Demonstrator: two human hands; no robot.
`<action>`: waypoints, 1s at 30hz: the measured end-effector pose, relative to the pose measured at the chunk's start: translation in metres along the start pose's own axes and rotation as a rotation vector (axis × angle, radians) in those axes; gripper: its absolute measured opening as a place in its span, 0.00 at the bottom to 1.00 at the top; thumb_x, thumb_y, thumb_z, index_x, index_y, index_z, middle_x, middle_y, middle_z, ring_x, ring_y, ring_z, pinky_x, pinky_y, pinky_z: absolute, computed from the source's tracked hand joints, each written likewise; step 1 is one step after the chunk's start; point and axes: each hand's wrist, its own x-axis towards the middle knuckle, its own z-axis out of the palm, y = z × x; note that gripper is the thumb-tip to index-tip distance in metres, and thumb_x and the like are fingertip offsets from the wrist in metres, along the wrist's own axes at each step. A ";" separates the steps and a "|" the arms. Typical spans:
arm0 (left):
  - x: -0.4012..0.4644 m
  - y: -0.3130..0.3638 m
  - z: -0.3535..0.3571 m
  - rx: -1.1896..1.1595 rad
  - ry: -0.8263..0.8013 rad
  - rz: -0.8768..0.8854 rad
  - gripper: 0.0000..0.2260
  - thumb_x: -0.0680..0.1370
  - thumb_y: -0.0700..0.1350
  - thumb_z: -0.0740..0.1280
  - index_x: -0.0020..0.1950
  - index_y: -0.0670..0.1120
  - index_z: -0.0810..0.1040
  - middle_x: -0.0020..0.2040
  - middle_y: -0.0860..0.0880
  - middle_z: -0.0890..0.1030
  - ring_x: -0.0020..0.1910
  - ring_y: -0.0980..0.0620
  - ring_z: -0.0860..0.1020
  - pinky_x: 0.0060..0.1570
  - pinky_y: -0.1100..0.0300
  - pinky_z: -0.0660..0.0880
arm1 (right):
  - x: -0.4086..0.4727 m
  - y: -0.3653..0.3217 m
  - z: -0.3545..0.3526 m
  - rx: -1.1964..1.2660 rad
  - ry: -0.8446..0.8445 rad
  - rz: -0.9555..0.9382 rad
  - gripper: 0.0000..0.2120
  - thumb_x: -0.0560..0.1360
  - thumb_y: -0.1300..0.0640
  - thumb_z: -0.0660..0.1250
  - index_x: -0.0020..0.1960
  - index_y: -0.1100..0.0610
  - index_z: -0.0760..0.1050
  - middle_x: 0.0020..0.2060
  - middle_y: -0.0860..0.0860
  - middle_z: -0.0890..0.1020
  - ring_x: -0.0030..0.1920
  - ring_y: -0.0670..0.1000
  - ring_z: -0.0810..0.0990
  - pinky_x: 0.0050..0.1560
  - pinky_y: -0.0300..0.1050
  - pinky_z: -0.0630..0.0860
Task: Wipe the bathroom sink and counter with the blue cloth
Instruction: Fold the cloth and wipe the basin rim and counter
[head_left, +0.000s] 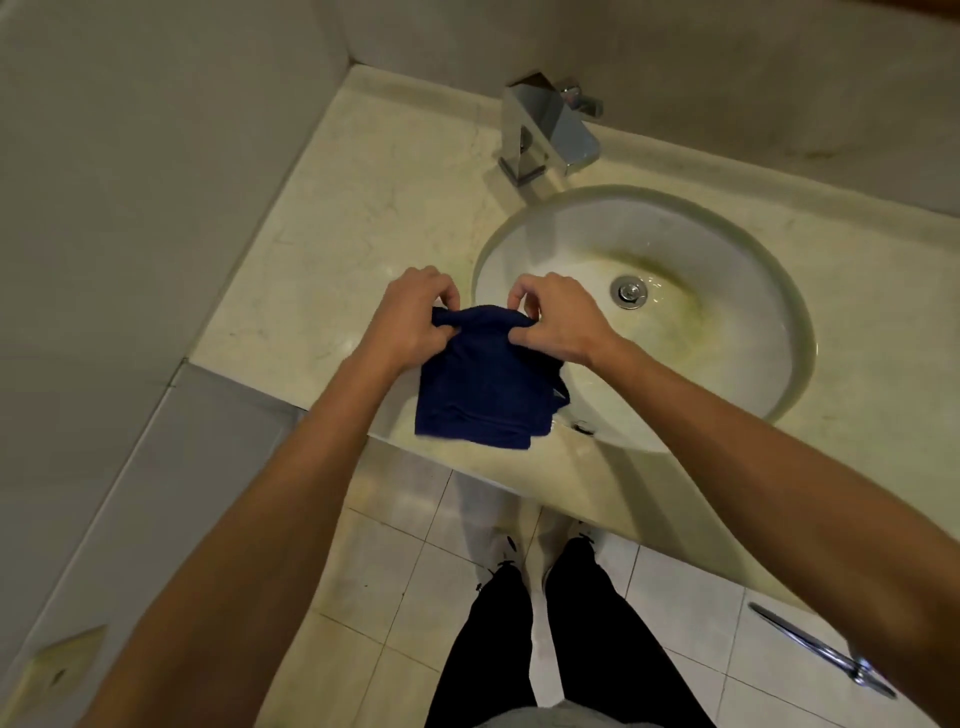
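Observation:
The dark blue cloth hangs folded in front of me, over the counter's front edge and the left rim of the sink. My left hand pinches its top left corner and my right hand pinches its top right corner. The white oval sink is set into the cream marble counter, with yellowish stains around its metal drain. Both hands hover above the counter just left of the basin.
A square chrome faucet stands behind the sink against the back wall. A wall closes the counter's left side. Below are floor tiles, my legs and shoes, and a chrome bar at the lower right.

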 end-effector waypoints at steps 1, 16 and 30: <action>-0.014 0.001 -0.004 -0.099 0.015 0.043 0.11 0.72 0.35 0.74 0.45 0.48 0.76 0.49 0.49 0.78 0.51 0.47 0.76 0.52 0.50 0.74 | -0.015 -0.007 -0.004 -0.027 0.037 -0.037 0.13 0.66 0.53 0.74 0.48 0.48 0.75 0.35 0.43 0.76 0.39 0.49 0.75 0.40 0.43 0.67; -0.110 0.005 0.036 -0.434 0.265 -0.361 0.06 0.80 0.43 0.68 0.52 0.50 0.84 0.43 0.57 0.82 0.34 0.61 0.77 0.39 0.60 0.78 | -0.106 -0.014 0.102 -0.551 0.114 -0.282 0.38 0.74 0.36 0.68 0.77 0.54 0.65 0.71 0.55 0.70 0.70 0.61 0.69 0.71 0.60 0.66; -0.089 0.050 0.078 -0.396 0.594 -0.487 0.10 0.81 0.42 0.63 0.61 0.49 0.79 0.53 0.53 0.80 0.50 0.56 0.77 0.50 0.59 0.76 | -0.050 0.028 0.012 0.718 0.150 0.409 0.16 0.80 0.53 0.66 0.63 0.59 0.77 0.52 0.55 0.85 0.52 0.57 0.83 0.54 0.53 0.81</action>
